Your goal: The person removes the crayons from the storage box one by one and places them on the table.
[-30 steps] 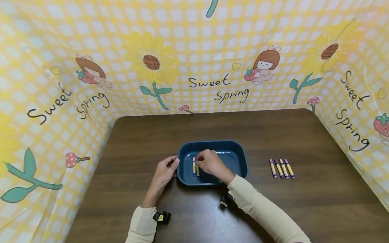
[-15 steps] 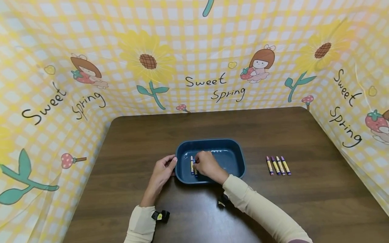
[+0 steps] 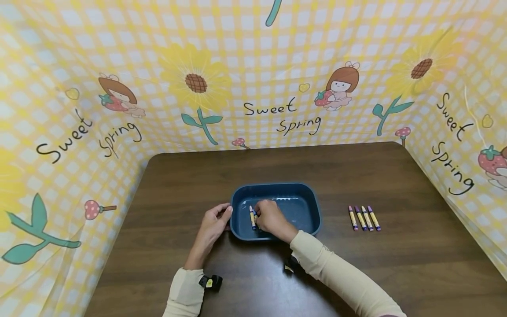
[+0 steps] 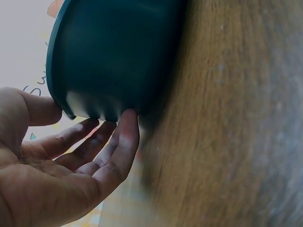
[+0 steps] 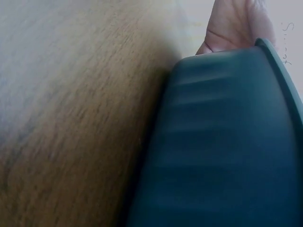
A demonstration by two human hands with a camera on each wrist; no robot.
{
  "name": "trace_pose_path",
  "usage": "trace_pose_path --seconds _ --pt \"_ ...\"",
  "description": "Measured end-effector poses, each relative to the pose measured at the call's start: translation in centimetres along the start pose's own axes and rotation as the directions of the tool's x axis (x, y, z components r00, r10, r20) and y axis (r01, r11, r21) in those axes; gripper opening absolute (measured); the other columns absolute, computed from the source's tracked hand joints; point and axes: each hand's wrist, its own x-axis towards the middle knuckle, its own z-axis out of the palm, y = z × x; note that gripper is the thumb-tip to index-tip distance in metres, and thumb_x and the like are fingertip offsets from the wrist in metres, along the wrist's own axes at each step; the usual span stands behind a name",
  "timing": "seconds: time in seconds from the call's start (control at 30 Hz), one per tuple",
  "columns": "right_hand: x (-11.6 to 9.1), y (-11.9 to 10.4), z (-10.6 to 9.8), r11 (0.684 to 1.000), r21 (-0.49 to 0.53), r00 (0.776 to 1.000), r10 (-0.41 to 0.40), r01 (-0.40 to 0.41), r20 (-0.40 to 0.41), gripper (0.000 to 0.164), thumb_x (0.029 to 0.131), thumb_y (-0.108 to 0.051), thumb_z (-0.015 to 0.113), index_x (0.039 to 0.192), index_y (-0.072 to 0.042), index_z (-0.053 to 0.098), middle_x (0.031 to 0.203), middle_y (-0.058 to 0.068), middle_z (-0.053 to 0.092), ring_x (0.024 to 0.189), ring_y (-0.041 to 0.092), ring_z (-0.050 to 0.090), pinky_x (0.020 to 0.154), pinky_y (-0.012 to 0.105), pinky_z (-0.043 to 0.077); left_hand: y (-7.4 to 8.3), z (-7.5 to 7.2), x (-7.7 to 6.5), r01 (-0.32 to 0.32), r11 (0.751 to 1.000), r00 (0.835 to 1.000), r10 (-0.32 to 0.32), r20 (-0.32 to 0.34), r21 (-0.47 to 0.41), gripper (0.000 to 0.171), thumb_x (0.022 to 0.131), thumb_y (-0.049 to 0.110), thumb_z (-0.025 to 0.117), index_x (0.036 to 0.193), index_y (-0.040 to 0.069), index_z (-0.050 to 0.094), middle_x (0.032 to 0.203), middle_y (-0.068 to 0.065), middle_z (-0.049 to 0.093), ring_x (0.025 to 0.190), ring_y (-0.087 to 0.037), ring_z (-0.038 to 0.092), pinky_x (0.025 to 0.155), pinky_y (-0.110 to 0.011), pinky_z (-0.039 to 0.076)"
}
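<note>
Fingers of the right hand (image 3: 273, 219) are bent down inside the blue tray (image 3: 299, 211), at the second crayon (image 3: 255, 216); it is mostly covered by them, so it cannot be told whether it is pinched or only touched. The first crayon (image 3: 252, 218) is seen just beside it, near the left end of the tray. By the left hand (image 3: 211, 224) the outer end wall is touched with lightly bent, unclosed fingers, the thumb being placed at the rim. If the second crayon were released unevenly, it could be rolled away, or its neighbour could be knocked askew, since the tray floor looks smooth. If the wall were pushed too strongly, the whole tray might be slid over the table (image 3: 190, 176). On this brown, wood-grained surface four crayons (image 3: 367, 219) are lined up, well apart from the tray. Around three sides a yellow checked cloth (image 3: 225, 26) is hung, printed with sunflowers (image 3: 196, 83)
</note>
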Motion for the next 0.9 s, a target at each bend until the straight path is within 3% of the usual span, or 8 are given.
trace_pose_path --seconds 0.13,0.2,0.27,0.4,0.57,0.7,0.83,0.9 --pt "-0.15 0.02 0.08 1.000 0.010 1.000 -0.021 0.021 0.005 0.025 0.070 0.014 0.044 0.062 -0.008 0.051 0.054 -0.002 0.025 0.049 0.013 0.020 0.044 0.025 0.018 -0.05 0.07 0.06 0.005 1.000 1.000 -0.005 0.001 0.015 0.039 0.095 0.027 0.052 0.125 0.003 0.054 0.116 -0.020 0.059 0.086 -0.020 0.062 0.067 -0.030 0.057" --pt "-0.21 -0.03 0.15 0.999 -0.028 0.999 -0.033 0.033 -0.007 0.030 0.071 0.013 0.045 0.056 -0.013 0.041 0.055 -0.004 0.020 0.050 0.012 0.018 0.044 0.024 0.017 -0.10 0.10 0.07 0.005 1.000 1.000 -0.005 0.000 0.018 0.038 0.095 0.027 0.052 0.125 0.004 0.054 0.116 -0.019 0.060 0.086 -0.019 0.061 0.067 -0.030 0.057" --pt "-0.20 -0.06 0.26 0.995 -0.079 0.998 -0.059 0.056 -0.030 0.033 0.071 0.012 0.048 0.053 -0.014 0.037 0.056 -0.004 0.021 0.052 0.013 0.020 0.046 0.024 0.018 -0.12 0.16 0.04 -0.003 1.000 1.000 0.003 -0.001 0.014 0.038 0.095 0.026 0.052 0.125 0.003 0.054 0.115 -0.020 0.060 0.085 -0.018 0.061 0.067 -0.030 0.057" --pt "-0.16 0.01 0.50 0.987 -0.141 0.994 -0.089 0.078 -0.071 0.024 0.072 0.005 0.058 0.057 -0.012 0.052 0.059 -0.003 0.040 0.058 0.012 0.037 0.048 0.022 0.032 -0.03 0.20 0.01 0.005 1.000 1.000 -0.004 -0.018 0.020 0.037 0.095 0.026 0.053 0.124 0.004 0.055 0.113 -0.019 0.060 0.084 -0.018 0.061 0.067 -0.031 0.057" --pt "-0.21 -0.17 0.43 0.987 -0.142 0.992 -0.093 0.081 -0.082 0.015 0.072 0.004 0.060 0.065 -0.010 0.059 0.068 0.003 0.053 0.065 0.015 0.047 0.055 0.025 0.042 0.22 0.04 0.02 0.013 0.999 1.000 -0.012 -0.027 0.033 0.037 0.094 0.026 0.053 0.124 0.005 0.055 0.113 -0.018 0.060 0.084 -0.019 0.061 0.068 -0.031 0.057" --pt "-0.16 -0.13 0.30 0.990 -0.112 0.991 -0.092 0.081 -0.097 0.022 0.071 0.007 0.057 0.059 -0.011 0.054 0.063 0.000 0.047 0.060 0.014 0.042 0.051 0.023 0.037 0.34 0.02 0.05 0.012 0.999 1.000 -0.011 -0.024 0.031 0.037 0.095 0.026 0.052 0.124 0.005 0.055 0.113 -0.019 0.060 0.084 -0.020 0.062 0.068 -0.031 0.057" --pt "-0.28 0.08 0.13 0.995 -0.070 0.993 -0.080 0.074 -0.089 0.028 0.071 0.009 0.053 0.053 -0.011 0.043 0.057 -0.002 0.030 0.053 0.013 0.028 0.046 0.022 0.023 0.25 0.04 0.01 0.020 0.999 1.000 -0.019 -0.023 0.043 0.038 0.094 0.027 0.053 0.125 0.005 0.055 0.114 -0.019 0.060 0.085 -0.020 0.062 0.069 -0.030 0.057" --pt "-0.42 0.23 -0.06 0.998 -0.028 0.996 -0.056 0.055 -0.070 0.023 0.074 0.007 0.054 0.057 -0.007 0.051 0.058 -0.002 0.037 0.054 0.012 0.029 0.047 0.023 0.024 0.18 0.02 -0.02 0.026 0.998 0.999 -0.025 -0.023 0.053 0.038 0.094 0.028 0.053 0.125 0.006 0.055 0.114 -0.018 0.060 0.086 -0.020 0.061 0.069 -0.030 0.057"
